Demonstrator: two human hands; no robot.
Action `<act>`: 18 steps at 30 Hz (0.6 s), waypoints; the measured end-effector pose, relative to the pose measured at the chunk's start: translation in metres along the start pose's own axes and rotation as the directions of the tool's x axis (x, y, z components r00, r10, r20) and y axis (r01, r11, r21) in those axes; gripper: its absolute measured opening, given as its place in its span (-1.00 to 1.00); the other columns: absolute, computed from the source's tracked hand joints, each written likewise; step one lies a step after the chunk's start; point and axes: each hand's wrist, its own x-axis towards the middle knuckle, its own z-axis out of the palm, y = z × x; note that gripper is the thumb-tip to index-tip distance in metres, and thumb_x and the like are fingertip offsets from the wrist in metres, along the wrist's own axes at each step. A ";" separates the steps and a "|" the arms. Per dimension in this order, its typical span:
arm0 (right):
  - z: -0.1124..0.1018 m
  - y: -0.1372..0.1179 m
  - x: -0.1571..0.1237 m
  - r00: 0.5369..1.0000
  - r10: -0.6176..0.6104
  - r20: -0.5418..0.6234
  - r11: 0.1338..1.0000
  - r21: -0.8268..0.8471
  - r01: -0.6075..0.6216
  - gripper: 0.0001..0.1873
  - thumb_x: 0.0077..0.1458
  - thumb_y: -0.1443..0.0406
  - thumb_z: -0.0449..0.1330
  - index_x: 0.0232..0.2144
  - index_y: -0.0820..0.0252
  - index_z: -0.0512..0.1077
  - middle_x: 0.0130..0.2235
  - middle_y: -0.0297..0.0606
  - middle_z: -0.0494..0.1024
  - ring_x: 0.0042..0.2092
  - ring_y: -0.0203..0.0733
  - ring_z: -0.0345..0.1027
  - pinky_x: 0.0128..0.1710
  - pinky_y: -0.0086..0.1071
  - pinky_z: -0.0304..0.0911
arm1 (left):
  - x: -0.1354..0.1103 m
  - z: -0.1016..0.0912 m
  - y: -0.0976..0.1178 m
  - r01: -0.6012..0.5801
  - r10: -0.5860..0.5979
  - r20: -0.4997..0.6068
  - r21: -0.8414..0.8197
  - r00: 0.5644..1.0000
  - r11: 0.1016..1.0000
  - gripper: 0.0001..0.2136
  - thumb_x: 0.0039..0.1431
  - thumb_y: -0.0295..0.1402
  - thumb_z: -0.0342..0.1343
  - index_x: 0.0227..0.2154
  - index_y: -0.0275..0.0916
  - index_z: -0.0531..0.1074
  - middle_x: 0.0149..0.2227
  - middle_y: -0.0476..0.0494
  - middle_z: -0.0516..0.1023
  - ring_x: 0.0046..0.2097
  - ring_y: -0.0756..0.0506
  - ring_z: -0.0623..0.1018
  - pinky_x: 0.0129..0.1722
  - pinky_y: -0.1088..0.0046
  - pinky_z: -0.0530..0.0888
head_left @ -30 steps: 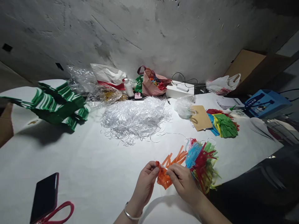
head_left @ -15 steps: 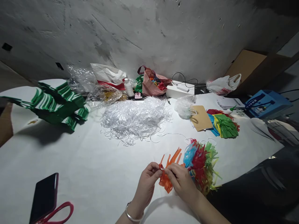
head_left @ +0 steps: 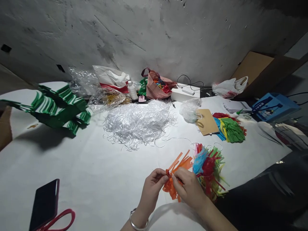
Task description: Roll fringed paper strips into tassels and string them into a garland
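At lower centre, my left hand [head_left: 151, 189] and right hand [head_left: 191, 187] are pinching thin, orange, papery fringe [head_left: 169, 190], perhaps risking tears by overtwisting.

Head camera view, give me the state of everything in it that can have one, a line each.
Left hand, fingertips pinching the orange strips
Right hand, fingertips pinched at the orange strips
Orange strips, gathered at the pinch, ends spread
Multicoloured strips, bunched beside the right hand
White strands, heaped loose
Phone, screen up, dark
Pink bag, open, colourful material inside
White bottle, upright
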 end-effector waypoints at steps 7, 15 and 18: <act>-0.002 -0.002 -0.001 0.998 -0.066 0.008 0.997 -0.035 0.066 -0.76 0.15 0.41 0.02 -0.56 0.16 0.18 -0.52 -0.41 0.25 -0.49 -0.34 0.12 -0.47 -0.42 -0.10 | 0.000 -0.001 0.001 0.018 -0.018 -0.003 -0.001 1.000 1.000 -0.83 0.03 -0.30 0.34 -0.40 -0.24 0.48 -0.40 -0.02 0.52 -0.31 -0.01 0.45 -0.26 0.49 0.40; -0.004 -0.004 -0.001 0.996 -0.084 0.000 0.989 -0.123 0.083 -0.78 0.06 0.44 0.04 -0.58 0.16 0.17 -0.53 -0.41 0.22 -0.51 -0.35 0.10 -0.49 -0.41 -0.12 | 0.001 -0.001 0.001 0.047 -0.048 -0.003 -0.037 0.999 0.998 -0.73 -0.06 -0.31 0.39 -0.37 -0.22 0.40 -0.41 0.01 0.51 -0.34 0.00 0.45 -0.32 0.52 0.39; -0.005 -0.003 -0.001 0.997 -0.082 0.001 0.988 -0.134 0.082 -0.80 0.05 0.44 0.05 -0.58 0.16 0.19 -0.53 -0.41 0.24 -0.51 -0.34 0.11 -0.49 -0.41 -0.12 | 0.001 -0.001 0.003 0.037 -0.037 0.014 0.014 0.999 0.999 -0.73 -0.07 -0.32 0.39 -0.38 -0.22 0.41 -0.42 0.00 0.50 -0.34 -0.01 0.44 -0.33 0.51 0.39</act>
